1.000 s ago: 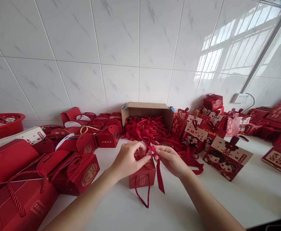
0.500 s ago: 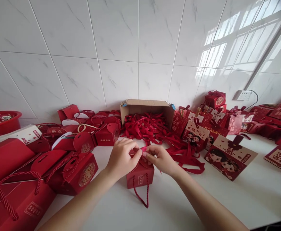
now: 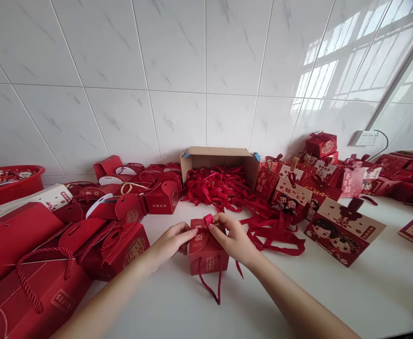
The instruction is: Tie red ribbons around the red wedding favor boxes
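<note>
A small red gift box (image 3: 209, 261) with pale lettering and a twisted red cord handle (image 3: 216, 297) stands upright on the table before me. On its top sits a loop of red ribbon (image 3: 208, 219), and a ribbon tail hangs down past the box's right side. My right hand (image 3: 235, 238) pinches the ribbon by the loop between thumb and index finger. Around the box's upper left edge, my left hand (image 3: 173, 242) has its thumb on the top and its other fingers along the side, partly hidden.
Behind the box, a cardboard carton (image 3: 220, 151) lies with red ribbons (image 3: 216, 188) spilling out. Several red boxes (image 3: 164, 197) crowd the left, beside a red basin (image 3: 33, 176). Decorated boxes and bags (image 3: 345, 230) stand at right. A power strip (image 3: 364, 138) sits by the tiled wall.
My left hand has let go of the ribbon and moved left and down to the box's side. The ribbon loop now shows on top. My right hand stays at the ribbon.
</note>
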`<state>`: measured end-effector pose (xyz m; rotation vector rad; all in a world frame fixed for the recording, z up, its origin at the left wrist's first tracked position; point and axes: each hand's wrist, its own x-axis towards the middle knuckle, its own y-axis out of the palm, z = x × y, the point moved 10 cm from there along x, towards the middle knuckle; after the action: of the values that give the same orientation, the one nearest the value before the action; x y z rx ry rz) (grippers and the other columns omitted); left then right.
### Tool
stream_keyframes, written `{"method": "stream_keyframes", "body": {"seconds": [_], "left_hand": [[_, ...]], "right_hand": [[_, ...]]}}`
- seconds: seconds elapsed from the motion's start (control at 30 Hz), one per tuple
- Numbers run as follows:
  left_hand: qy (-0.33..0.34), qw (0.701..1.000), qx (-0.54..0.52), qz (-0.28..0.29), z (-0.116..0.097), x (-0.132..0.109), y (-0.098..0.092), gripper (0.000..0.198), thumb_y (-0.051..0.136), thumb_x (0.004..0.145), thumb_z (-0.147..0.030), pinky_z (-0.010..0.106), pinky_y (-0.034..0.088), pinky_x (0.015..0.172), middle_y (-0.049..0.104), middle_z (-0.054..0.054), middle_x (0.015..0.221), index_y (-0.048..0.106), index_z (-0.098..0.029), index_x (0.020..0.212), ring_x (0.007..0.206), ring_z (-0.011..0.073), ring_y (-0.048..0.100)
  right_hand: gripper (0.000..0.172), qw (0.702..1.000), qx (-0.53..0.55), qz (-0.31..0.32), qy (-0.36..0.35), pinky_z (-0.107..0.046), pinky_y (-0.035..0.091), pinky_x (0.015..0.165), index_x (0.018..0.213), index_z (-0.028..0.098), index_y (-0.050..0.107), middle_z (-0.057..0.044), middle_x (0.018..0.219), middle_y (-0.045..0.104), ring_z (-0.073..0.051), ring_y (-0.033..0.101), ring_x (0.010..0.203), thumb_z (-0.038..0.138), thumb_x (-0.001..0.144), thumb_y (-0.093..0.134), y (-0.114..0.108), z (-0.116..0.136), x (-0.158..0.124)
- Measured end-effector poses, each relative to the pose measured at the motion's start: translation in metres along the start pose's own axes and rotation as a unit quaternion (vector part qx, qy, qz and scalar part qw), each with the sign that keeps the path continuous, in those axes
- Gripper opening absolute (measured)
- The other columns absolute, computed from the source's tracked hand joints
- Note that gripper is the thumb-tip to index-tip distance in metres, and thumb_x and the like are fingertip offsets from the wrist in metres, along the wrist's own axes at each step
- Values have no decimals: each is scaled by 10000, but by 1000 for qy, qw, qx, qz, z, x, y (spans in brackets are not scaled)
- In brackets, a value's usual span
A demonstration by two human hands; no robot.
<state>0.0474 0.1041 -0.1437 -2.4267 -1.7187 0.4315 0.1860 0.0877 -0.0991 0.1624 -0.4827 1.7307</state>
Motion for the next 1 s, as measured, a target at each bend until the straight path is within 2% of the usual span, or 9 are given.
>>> {"method": "stream_keyframes", "body": {"seconds": [0.17,0.3,0.5,0.6,0.73,0.8,0.87,0.93,1.0], "left_hand": [[-11,1000,-6,6,-8,-7,-2,379,690,667,-515,240,278,500,435,-43,563,546,-167,619,516,106,377],[1,1000,-16,17,-24,-14,-5,392,666,713,-466,263,341,570,492,-9,534,526,-169,499,554,127,432],[58,997,-31,46,-65,-23,1,317,643,754,-425,317,439,686,619,47,588,687,-169,571,611,177,545],[84,994,-20,60,-88,-17,13,300,643,757,-423,346,470,733,661,63,641,719,-158,638,643,196,583],[100,992,-35,65,-107,0,27,349,661,751,-478,366,478,819,709,90,837,725,-142,819,784,225,640],[99,991,-53,75,-108,6,31,438,635,767,-537,380,462,888,702,105,998,700,-157,976,908,246,652],[104,992,-44,59,-105,9,27,504,564,802,-592,382,451,916,678,105,1085,658,-177,1072,1008,255,632],[122,992,-7,15,-100,7,16,493,534,819,-605,363,439,923,672,89,1069,656,-179,1036,1054,249,601],[126,991,46,-12,-89,2,7,436,611,782,-574,346,443,888,686,74,985,680,-171,933,1006,246,605]], "right_hand": [[230,999,33,6,25,-253,395,608,803,184,574,-13,737,569,-126,478,648,408,843,539,2,-5,-1],[225,998,40,-11,53,-254,393,592,774,180,585,-11,703,574,-128,489,630,401,808,562,1,-10,-1],[102,997,-3,-35,69,-274,368,585,732,184,641,-20,644,597,-141,482,589,266,758,585,2,-10,-3],[103,998,-45,-28,26,-295,366,673,733,205,662,-18,684,623,-162,504,672,168,737,566,4,1,-5],[186,993,-111,-36,-22,-283,309,639,569,189,535,5,564,495,-146,427,637,213,749,575,2,13,-8],[309,995,-93,-43,-9,-268,285,594,524,185,466,13,532,437,-130,379,595,315,775,589,-1,10,-8],[337,997,-65,-47,-2,-256,283,573,534,183,474,16,537,436,-121,366,581,367,801,568,-3,6,-8],[333,998,-43,-48,0,-249,280,555,546,179,491,22,534,432,-111,355,563,364,818,544,-3,3,-7],[330,999,-29,-41,-1,-248,275,539,549,176,502,28,526,428,-104,342,542,358,822,537,-3,1,-6]]}}
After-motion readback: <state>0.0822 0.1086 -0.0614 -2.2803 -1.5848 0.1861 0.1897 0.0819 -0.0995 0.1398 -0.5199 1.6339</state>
